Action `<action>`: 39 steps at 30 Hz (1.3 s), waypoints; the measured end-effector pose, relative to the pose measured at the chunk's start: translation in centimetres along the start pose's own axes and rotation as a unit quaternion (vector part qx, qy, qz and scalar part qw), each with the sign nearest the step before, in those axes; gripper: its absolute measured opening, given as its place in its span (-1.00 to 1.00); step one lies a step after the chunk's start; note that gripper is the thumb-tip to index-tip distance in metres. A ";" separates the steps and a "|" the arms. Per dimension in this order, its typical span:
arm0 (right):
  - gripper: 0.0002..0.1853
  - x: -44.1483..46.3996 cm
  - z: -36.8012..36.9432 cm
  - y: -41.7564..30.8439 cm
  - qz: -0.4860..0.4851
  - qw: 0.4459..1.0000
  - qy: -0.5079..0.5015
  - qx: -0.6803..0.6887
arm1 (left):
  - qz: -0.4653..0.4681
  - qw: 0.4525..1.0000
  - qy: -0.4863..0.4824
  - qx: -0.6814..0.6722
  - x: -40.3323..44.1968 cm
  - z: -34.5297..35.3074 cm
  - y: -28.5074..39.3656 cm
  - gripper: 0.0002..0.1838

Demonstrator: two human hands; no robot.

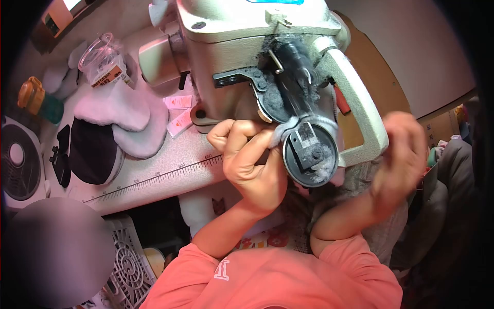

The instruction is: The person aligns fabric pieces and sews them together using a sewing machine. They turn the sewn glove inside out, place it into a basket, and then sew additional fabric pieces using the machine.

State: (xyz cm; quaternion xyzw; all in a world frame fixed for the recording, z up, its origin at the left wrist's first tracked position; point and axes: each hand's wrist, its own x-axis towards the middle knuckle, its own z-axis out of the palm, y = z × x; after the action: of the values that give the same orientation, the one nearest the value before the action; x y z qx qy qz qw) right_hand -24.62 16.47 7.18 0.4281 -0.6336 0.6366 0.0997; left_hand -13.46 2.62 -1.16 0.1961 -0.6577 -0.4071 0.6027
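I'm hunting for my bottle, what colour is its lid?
The lid is orange, in the head view.

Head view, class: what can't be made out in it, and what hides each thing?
All in the head view:
- Right hand: blurred, so its separate fingers are unclear.
- Fluffy material beside the left hand: partly hidden behind the round disc.
- White machine: its top is cut off by the upper edge.
- Container label: small print unreadable.
- Lower left: a smooth round blur covers whatever lies behind.
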 end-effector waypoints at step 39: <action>-0.53 -11.3 11.8 5.5 0.027 0.987 -0.158 0.024 | 0.038 0.976 -0.123 0.175 3.6 -2.7 5.2 -0.76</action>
State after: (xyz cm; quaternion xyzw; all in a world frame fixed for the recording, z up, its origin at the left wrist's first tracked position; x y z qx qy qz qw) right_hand -16.45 9.63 -6.42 0.5079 -0.6373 0.5788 -0.0295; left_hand -10.38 2.16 4.95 0.2216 -0.7950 -0.2836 0.4883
